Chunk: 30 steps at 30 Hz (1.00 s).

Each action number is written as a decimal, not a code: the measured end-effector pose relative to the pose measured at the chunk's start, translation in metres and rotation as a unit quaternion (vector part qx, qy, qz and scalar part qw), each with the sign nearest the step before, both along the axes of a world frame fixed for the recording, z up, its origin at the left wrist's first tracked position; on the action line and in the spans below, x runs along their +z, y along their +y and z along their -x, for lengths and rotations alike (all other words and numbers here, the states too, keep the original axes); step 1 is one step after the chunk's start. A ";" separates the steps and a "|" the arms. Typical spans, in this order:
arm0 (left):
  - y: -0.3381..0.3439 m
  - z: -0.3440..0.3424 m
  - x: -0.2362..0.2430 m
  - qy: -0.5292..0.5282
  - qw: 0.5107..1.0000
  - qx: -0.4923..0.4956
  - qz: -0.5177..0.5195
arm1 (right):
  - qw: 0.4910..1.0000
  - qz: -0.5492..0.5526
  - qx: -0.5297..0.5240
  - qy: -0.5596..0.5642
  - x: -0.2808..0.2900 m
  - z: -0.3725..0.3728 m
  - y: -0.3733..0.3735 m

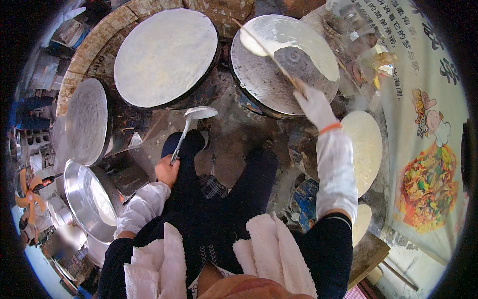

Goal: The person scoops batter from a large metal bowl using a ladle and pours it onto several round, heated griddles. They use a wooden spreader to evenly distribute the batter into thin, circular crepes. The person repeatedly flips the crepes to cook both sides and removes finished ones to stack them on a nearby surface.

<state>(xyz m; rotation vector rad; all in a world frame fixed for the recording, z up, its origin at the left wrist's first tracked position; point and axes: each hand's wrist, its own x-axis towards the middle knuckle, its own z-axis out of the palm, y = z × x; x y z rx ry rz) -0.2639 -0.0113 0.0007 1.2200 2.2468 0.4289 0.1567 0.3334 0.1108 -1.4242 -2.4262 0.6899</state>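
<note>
My left hand (167, 171) grips the handle of a metal ladle (199, 113), whose bowl hangs over the ground between two round griddles. My right hand (312, 102), in a white glove and white sleeve cover, holds a thin wooden stick (264, 49) that reaches across the right griddle (259, 79). Pale batter (294, 35) covers the far part of that griddle; the near part is bare and grey. The middle griddle (164, 57) is fully coated with a thin pale sheet. My legs in dark trousers stand between the griddles.
A third coated griddle (87, 122) stands at the left, and a large metal basin (92, 199) below it. A stack of thin round pancakes (368, 147) lies at the right on a drum. A printed banner (428, 164) hangs at the far right. White towels drape at my waist.
</note>
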 end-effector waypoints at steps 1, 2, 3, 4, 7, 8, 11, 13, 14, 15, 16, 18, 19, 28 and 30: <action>-0.003 0.001 0.000 -0.011 1.000 0.000 -0.019 | 0.999 0.039 -0.010 -0.032 0.010 0.000 -0.015; -0.003 0.002 -0.001 -0.006 1.000 0.001 -0.030 | 0.995 0.078 -0.024 -0.063 0.019 0.000 -0.022; -0.004 0.002 -0.004 -0.002 0.999 0.002 -0.041 | 0.998 0.037 -0.012 -0.053 0.020 -0.007 -0.017; -0.006 0.002 -0.005 0.005 0.999 0.001 -0.050 | 0.994 0.045 -0.051 -0.087 0.031 0.000 -0.010; -0.005 -0.001 -0.007 0.023 0.996 -0.019 -0.080 | 0.988 -0.033 -0.113 -0.101 0.022 0.015 0.040; -0.003 -0.002 -0.006 0.022 0.997 -0.024 -0.068 | 0.983 -0.020 -0.114 -0.142 0.029 0.026 0.060; 0.002 -0.007 -0.003 0.018 0.998 -0.037 -0.042 | 0.998 -0.049 -0.010 -0.039 0.008 0.028 0.080; -0.001 -0.009 -0.002 0.025 0.999 -0.031 -0.035 | 1.000 0.018 0.006 -0.002 -0.002 0.029 0.062; -0.001 -0.010 -0.003 0.020 0.999 -0.028 -0.042 | 0.999 -0.017 0.016 -0.037 0.000 0.025 0.038; -0.005 -0.009 -0.003 0.017 0.999 -0.021 -0.046 | 0.998 -0.002 0.032 -0.051 0.010 0.026 0.012; -0.007 -0.009 -0.004 0.013 0.998 -0.017 -0.051 | 0.997 0.008 0.039 -0.066 0.007 0.021 -0.013; -0.006 -0.010 -0.006 0.023 0.996 -0.027 -0.079 | 0.997 0.030 0.025 -0.066 0.004 0.008 -0.054; -0.006 -0.011 -0.006 0.029 0.995 -0.033 -0.092 | 0.999 0.041 0.015 -0.017 0.009 0.001 -0.065; 0.002 -0.018 0.004 -0.022 0.997 -0.029 -0.061 | 0.978 0.126 -0.135 0.099 0.002 -0.002 -0.090; -0.005 -0.010 -0.007 -0.018 0.997 -0.008 -0.070 | 0.920 0.292 -0.203 0.168 -0.001 -0.005 -0.109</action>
